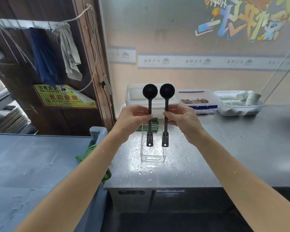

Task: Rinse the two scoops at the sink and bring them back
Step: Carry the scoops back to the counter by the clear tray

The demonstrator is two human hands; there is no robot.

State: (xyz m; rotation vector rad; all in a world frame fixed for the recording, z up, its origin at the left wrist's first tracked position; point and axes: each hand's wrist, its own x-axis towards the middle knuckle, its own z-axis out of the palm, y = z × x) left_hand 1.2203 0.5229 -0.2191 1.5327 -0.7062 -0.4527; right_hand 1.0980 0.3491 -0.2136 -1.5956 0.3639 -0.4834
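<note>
Two black scoops with round bowls and perforated handle ends stand upright side by side in the air. My left hand [134,116] grips the left scoop [150,92] at mid-handle. My right hand [180,116] grips the right scoop [167,91] the same way. Both hands and forearms carry water drops. Right below the handle ends stands a clear plastic holder [153,156] on the wet steel counter [241,148].
White and clear bins [239,109] line the counter's back, one holding white cups. A green cloth [90,153] hangs at the counter's left edge beside a blue-grey surface [32,164]. Towels [57,52] hang on a wooden post at the left. A dark gap lies below the counter's front.
</note>
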